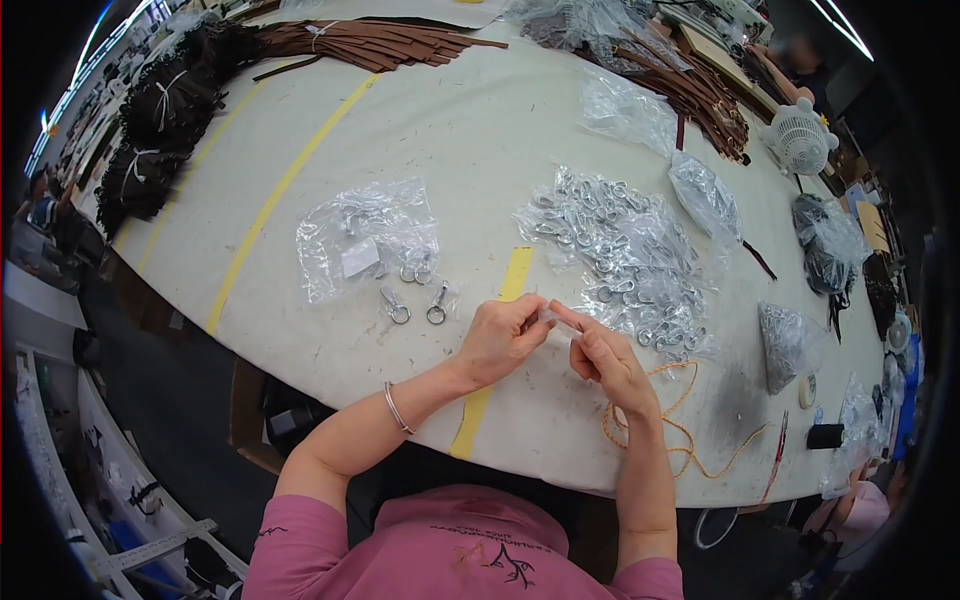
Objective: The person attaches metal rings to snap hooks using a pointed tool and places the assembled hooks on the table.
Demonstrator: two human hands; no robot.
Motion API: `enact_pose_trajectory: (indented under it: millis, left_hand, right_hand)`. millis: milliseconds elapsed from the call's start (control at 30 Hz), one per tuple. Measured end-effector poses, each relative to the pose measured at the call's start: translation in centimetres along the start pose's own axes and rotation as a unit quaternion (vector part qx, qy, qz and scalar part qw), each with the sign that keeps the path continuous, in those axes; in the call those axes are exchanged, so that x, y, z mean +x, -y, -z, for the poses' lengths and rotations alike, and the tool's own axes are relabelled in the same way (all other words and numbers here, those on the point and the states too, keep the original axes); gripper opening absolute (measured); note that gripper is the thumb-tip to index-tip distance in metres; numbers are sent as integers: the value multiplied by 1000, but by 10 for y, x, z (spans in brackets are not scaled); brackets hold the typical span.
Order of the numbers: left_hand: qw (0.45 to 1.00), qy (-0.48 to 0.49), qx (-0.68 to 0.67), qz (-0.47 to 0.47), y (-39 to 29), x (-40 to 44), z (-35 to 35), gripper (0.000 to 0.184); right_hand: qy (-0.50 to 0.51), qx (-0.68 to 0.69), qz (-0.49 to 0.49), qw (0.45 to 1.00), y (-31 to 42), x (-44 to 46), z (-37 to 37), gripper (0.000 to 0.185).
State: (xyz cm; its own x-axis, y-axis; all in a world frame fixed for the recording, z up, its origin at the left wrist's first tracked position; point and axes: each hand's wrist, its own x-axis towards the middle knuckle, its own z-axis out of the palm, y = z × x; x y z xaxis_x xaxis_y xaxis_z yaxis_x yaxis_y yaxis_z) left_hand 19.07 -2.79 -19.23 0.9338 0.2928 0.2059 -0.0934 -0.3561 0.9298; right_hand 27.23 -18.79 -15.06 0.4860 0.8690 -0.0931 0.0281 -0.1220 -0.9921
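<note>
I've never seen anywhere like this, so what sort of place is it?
Probably a workshop or factory floor, perhaps one making strapped goods: a large worktable holds a heap of plastic-wrapped metal snap hooks and a tied bundle of brown strips.

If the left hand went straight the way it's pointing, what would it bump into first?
Past the clear plastic it pinches, the left hand would most likely bump into the fingers of the right hand. Depth is hard to judge, so it might slip by toward the metal clips.
</note>
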Motion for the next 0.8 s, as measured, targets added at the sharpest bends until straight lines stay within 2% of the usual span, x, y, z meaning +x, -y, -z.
enact_pose_trajectory:
  millis: [200,300,400,433,500,600,800]
  left_hand:
    - [999,0,15,-53,2,-2,-4,15]
    - [999,22,-11,-30,-1,-3,-2,17]
    - [995,77,-58,13,2,-2,0,15]
    - [988,101,-110,50,1,-1,1,14]
    - [958,150,-214,122,-4,0,2,12]
    - [919,195,-287,187,-6,3,8,11]
    - [911,198,-296,209,-1,2,5,15]
  right_hand:
    - [5,14,-58,998,-11,2,0,40]
    - [-33,13,-93,995,2,2,-5,42]
    - [-18,23,-112,993,0,3,-1,42]
    - [-14,15,-104,994,-3,3,1,42]
    - [-7,-2,-86,996,-9,4,7,41]
    - [-23,-26,-82,996,-14,5,7,40]
    - [-78,-191,-11,978,-17,5,-1,38]
